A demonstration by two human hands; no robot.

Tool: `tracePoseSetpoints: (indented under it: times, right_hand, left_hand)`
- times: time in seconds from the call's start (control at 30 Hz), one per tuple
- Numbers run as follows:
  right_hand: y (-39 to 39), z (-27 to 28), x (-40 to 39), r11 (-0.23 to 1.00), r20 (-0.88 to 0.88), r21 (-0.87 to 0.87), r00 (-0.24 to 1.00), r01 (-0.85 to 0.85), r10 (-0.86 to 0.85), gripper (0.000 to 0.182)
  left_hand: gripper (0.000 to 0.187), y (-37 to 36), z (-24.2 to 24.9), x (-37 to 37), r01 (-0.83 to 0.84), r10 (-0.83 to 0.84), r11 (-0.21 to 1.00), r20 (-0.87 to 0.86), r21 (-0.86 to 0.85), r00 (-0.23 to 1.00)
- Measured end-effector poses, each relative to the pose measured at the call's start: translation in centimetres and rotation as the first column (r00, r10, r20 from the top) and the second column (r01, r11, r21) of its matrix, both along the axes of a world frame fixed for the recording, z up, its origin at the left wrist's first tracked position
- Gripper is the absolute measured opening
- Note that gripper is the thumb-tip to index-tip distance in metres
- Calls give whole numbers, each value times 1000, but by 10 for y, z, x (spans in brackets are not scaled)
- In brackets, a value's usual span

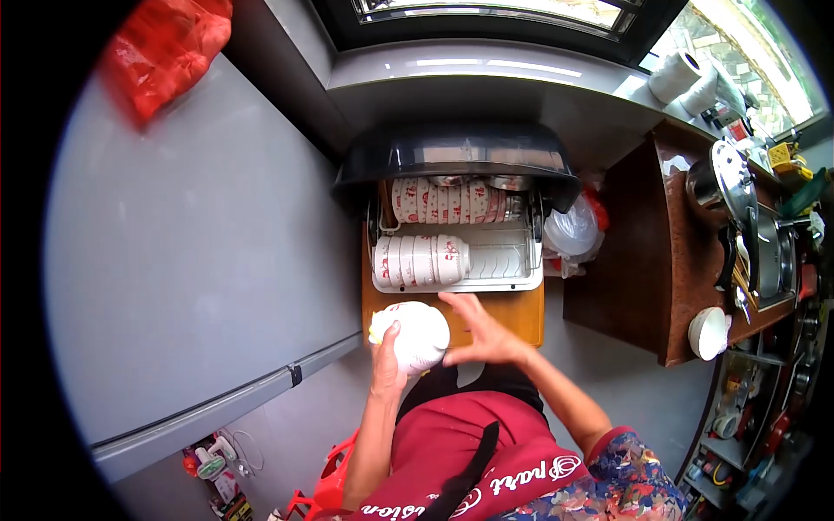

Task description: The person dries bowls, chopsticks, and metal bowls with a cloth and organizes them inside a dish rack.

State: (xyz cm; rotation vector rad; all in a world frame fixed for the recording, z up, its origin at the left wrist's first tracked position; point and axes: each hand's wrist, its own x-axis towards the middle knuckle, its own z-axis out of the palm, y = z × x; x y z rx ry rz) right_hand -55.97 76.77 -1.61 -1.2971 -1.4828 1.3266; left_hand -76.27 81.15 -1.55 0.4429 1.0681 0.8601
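Note:
My left hand [387, 358] grips a white bowl [420, 335] turned bottom-up, with something yellow showing at its left edge. My right hand [484, 330] rests against the bowl's right side with fingers spread. Both hands hover over the orange stand [521, 314] just in front of a white dish rack [512, 276]. In the rack lie two rows of white bowls with red patterns, one row near the front [420, 260] and one at the back [447, 201]. The rack's dark lid [456, 156] is raised.
A large grey appliance surface [200, 252] fills the left, with a red bag [165, 52] on top. A brown counter [686, 260] at the right holds metal pots, utensils and a white bowl [709, 333]. Paper rolls [686, 80] stand by the window.

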Motion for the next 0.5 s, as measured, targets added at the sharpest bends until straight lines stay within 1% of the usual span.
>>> tracePoseSetpoints:
  times: [0.03,0.07,0.13,0.17,0.27,0.3,0.33,0.4,0.43,0.5]
  right_hand:
    - [-9,7,-12,988,90,151,995,37,-51,107]
    - [-17,19,-20,993,135,105,989,49,-63,107]
    - [-29,17,-29,963,369,270,923,8,-111,105]
    - [-34,16,-30,952,406,303,899,35,-162,98]
    - [-38,4,-25,893,455,448,848,46,-271,92]
    - [-39,7,-23,877,437,478,853,47,-284,88]
    - [-38,11,-19,869,464,494,842,12,-275,88]
    - [-42,17,-11,856,521,514,813,-54,-261,87]
    - [-44,18,-10,870,505,492,824,-29,-258,87]
    - [-47,21,-10,894,470,448,845,20,-254,87]
  left_hand:
    - [43,1,0,3,-1,1,1000,15,-25,1000]
    - [44,3,1,6,-1,8,997,91,-82,996]
    - [47,6,1,13,17,31,981,240,-194,970]
    - [47,5,-1,15,27,30,977,262,-212,965]
    - [49,4,-8,21,57,35,962,330,-266,943]
    - [49,6,-9,23,74,32,957,354,-282,935]
    - [49,8,-10,25,95,26,950,379,-297,925]
    - [50,9,-7,28,157,-10,943,445,-293,895]
    - [51,9,-4,31,190,-30,938,478,-291,878]
    - [52,7,2,37,213,-79,944,455,-251,887]
